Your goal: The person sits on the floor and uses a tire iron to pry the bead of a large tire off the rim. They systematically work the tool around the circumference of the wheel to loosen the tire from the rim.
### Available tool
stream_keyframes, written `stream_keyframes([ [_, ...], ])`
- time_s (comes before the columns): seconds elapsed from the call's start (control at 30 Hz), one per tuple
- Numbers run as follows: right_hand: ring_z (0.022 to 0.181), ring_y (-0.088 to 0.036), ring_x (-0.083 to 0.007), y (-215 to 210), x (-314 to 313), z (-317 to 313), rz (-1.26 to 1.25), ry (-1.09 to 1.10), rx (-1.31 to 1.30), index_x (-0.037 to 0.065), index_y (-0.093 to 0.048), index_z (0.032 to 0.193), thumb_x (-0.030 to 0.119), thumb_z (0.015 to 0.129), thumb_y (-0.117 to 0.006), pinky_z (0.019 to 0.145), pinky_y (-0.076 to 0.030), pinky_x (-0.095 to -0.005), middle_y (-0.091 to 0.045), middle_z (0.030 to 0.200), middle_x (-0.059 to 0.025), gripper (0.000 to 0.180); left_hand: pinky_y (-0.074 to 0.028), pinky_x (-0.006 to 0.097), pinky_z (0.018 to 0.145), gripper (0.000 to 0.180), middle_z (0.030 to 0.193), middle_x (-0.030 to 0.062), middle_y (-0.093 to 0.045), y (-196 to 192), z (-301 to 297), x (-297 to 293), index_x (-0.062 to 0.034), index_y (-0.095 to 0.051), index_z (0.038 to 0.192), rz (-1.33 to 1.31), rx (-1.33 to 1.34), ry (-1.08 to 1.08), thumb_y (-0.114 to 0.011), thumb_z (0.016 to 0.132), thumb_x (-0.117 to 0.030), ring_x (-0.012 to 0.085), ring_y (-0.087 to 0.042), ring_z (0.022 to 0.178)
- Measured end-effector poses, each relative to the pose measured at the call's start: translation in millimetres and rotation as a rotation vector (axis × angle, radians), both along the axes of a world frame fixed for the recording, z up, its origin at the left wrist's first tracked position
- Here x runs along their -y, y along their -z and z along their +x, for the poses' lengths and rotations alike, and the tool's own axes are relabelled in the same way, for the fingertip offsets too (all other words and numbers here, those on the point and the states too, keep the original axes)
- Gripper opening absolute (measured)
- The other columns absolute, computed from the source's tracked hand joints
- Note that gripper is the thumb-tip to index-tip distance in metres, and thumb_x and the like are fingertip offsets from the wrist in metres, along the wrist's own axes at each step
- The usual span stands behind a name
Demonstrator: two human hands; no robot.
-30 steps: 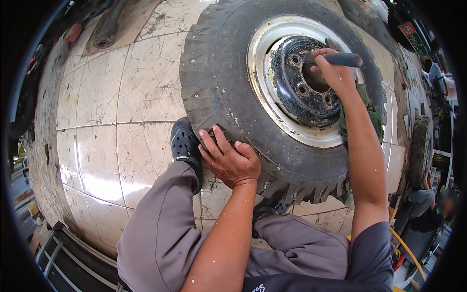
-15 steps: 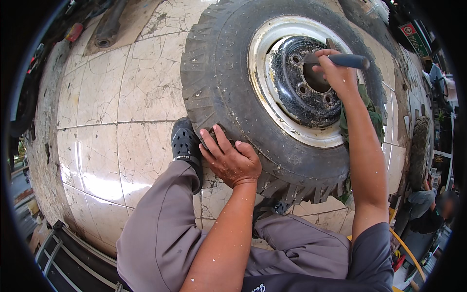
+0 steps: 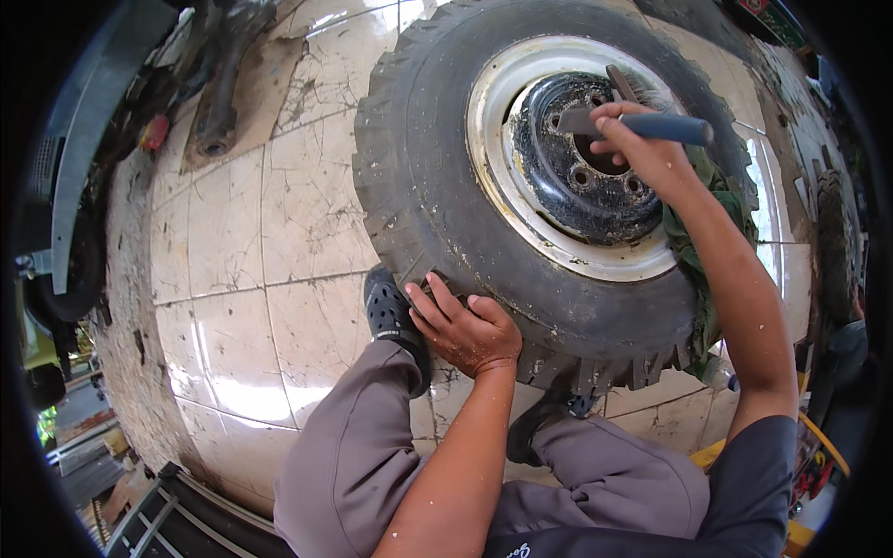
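A large black tire (image 3: 419, 186) with chunky tread lies flat in front of me. Its wheel has a worn white rim (image 3: 490, 177) and a black, scuffed center disc (image 3: 544, 172) with bolt holes around a hub opening. My right hand (image 3: 646, 153) grips a scraper (image 3: 677, 128) by its blue-grey handle, its flat blade over the disc. Just beyond these fingers is a brown-handled brush (image 3: 618, 82); whether the hand touches it is unclear. My left hand (image 3: 470, 330) rests on the tire's near-left tread, fingers apart. Green cloth (image 3: 712, 242) drapes over the tire's right side.
Cracked cream tiles (image 3: 223, 214) surround the wheel. My dark clog (image 3: 389, 307) stands against its near-left edge. A greasy metal shaft (image 3: 219, 112) lies on cardboard at the far left. Another tire (image 3: 834, 242) stands at the right. A black-and-grey framed object (image 3: 153, 521) is at the lower left.
The view has shifted, bringing more of the left side into sight. The scraper blade has moved left across the disc. My left hand stays on the tread.
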State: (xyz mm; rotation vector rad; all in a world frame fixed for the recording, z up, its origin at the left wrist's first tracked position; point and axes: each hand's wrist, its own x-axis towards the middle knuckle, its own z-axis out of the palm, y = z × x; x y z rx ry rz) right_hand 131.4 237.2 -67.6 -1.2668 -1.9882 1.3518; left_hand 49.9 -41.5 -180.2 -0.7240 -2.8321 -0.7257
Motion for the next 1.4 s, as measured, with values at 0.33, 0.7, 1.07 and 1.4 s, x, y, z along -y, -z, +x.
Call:
stream_keyframes([
  [0.33, 0.082, -0.072, -0.0106, 63.2, 43.9, 39.4, 0.111, 0.015, -0.208, 0.006, -0.074, 0.106, 0.01, 0.092, -0.068, 0.078, -0.054, -0.0262, -0.076, 0.089, -0.0073, 0.016, -0.028, 0.053, 0.119, 0.061, 0.16, 0.0327, -0.027, 4.2, 0.6, 3.9, 0.0032, -0.037, 0.153, -0.003, 0.011, 0.07, -0.044, 0.096, -0.02, 0.048, -0.034, 0.144],
  [0.7, 0.088, -0.075, -0.0225, 65.4, 69.1, 82.6, 0.348, -0.095, -0.255, 0.002, -0.072, 0.106, 0.002, 0.089, -0.067, 0.081, -0.056, -0.032, -0.075, 0.098, -0.0137, 0.017, -0.027, 0.052, 0.119, 0.058, 0.159, 0.0332, -0.028, 12.6, -1.1, 5.7, 0.0061, -0.04, 0.15, 0.049, -0.017, 0.098, -0.046, 0.097, -0.018, 0.0473, -0.034, 0.144],
  [1.07, 0.091, -0.074, -0.0335, 65.1, 85.5, 105.2, 0.496, -0.13, -0.247, 0.002, -0.07, 0.105, -0.003, 0.085, -0.068, 0.081, -0.059, -0.0362, -0.074, 0.1, -0.0172, 0.021, -0.027, 0.052, 0.12, 0.058, 0.16, 0.0327, -0.028, 11.3, -1.6, 3.9, 0.004, -0.039, 0.152, 0.021, -0.004, 0.067, -0.044, 0.099, -0.02, 0.0465, -0.033, 0.146],
  [1.4, 0.093, -0.074, -0.0346, 61.3, 89.0, 117.1, 0.402, -0.168, -0.207, 0.003, -0.07, 0.106, -0.002, 0.084, -0.069, 0.082, -0.058, -0.038, -0.074, 0.1, -0.017, 0.022, -0.028, 0.051, 0.12, 0.058, 0.161, 0.0319, -0.027, 10.3, 1.0, 3.4, 0.0021, -0.038, 0.152, -0.002, 0.002, 0.058, -0.042, 0.1, -0.021, 0.0462, -0.034, 0.146],
])
